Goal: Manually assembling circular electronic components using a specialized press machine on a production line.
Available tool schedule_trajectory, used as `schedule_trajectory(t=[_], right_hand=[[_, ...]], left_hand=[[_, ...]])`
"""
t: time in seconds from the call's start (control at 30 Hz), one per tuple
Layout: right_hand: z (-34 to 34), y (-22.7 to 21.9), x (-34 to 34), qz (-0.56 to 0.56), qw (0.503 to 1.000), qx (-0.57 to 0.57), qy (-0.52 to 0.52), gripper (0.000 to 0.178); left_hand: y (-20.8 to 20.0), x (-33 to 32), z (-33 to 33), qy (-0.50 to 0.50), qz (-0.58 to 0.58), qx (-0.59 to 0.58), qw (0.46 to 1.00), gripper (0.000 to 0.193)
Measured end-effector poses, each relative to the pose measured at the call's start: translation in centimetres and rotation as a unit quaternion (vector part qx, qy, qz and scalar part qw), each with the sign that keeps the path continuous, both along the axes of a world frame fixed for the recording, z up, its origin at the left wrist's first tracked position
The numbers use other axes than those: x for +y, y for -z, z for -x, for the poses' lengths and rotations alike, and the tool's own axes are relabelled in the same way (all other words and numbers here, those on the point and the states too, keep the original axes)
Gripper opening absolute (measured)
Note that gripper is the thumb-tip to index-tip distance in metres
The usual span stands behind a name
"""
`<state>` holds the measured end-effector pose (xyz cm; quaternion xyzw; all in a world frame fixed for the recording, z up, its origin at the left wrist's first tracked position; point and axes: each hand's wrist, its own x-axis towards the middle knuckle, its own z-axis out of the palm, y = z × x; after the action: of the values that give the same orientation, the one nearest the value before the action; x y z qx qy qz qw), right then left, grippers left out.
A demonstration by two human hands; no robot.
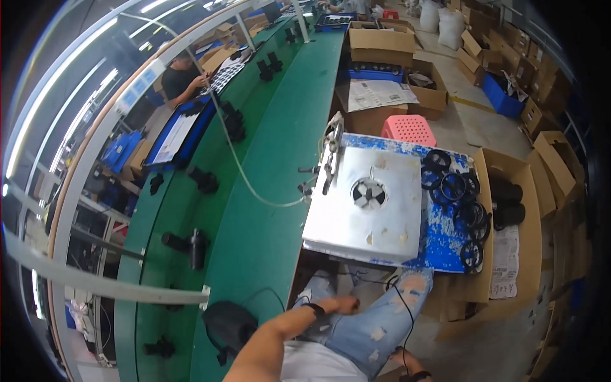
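My left hand (345, 305) rests over my lap, its fingers curled in; anything inside them is too small to make out. My right hand (401, 355) hangs low beside my right thigh, close to a thin black cable (409, 312); its fingers are mostly hidden. Ahead of my knees stands a silver metal box (363, 223) with a round opening and a grey cross-shaped holder (369, 193) in its top. Several black spoked rings (453, 186) lie on the worn blue tabletop (439, 248) to its right. A metal clamp fixture (331, 153) stands at the box's far left corner.
A long green bench (267, 223) runs along the left, with a black bag (223, 325) near me and black fittings (197, 248) on its side ledge. At right, an open carton (534, 248) holds black cylinders (508, 204). A pink stool (409, 129) stands beyond; a person (181, 79) works far left.
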<state>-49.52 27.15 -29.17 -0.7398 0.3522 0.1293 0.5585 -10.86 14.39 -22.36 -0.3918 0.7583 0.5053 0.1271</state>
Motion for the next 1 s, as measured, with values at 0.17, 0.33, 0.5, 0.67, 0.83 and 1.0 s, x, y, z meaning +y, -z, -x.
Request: schedule_trajectory(t=[0.17,0.33,0.5,0.67,0.83,1.0], right_hand=[[2.4,-4.0,-5.2,-0.018,0.999,0.032,-0.018,0.041],[3.4,-20.3,-16.1,0.116,0.972,0.150,0.136,0.044],[0.4,-30.0,-14.1,-0.191,0.961,0.178,0.093,0.059],[-4.5,-32.8,-6.7,-0.373,0.925,0.040,-0.052,0.058],[-6.8,-37.2,-4.3,-0.247,0.918,-0.296,0.093,0.054],[-7.4,-44.1,-3.1,-0.079,0.898,-0.407,0.144,0.055]], left_hand=[[-11.4,1.1,-7.0,-0.221,0.151,-0.030,0.963,0.037],[-15.9,8.5,-8.3,-0.145,0.212,-0.066,0.964,0.035],[-15.0,9.8,-4.8,-0.140,0.353,-0.024,0.925,0.032],[-17.2,10.4,-1.1,-0.127,0.446,-0.150,0.873,0.032],[-19.7,7.4,1.0,-0.163,0.505,-0.015,0.847,0.048],[-16.7,2.4,3.9,-0.165,0.602,-0.004,0.781,0.056]])
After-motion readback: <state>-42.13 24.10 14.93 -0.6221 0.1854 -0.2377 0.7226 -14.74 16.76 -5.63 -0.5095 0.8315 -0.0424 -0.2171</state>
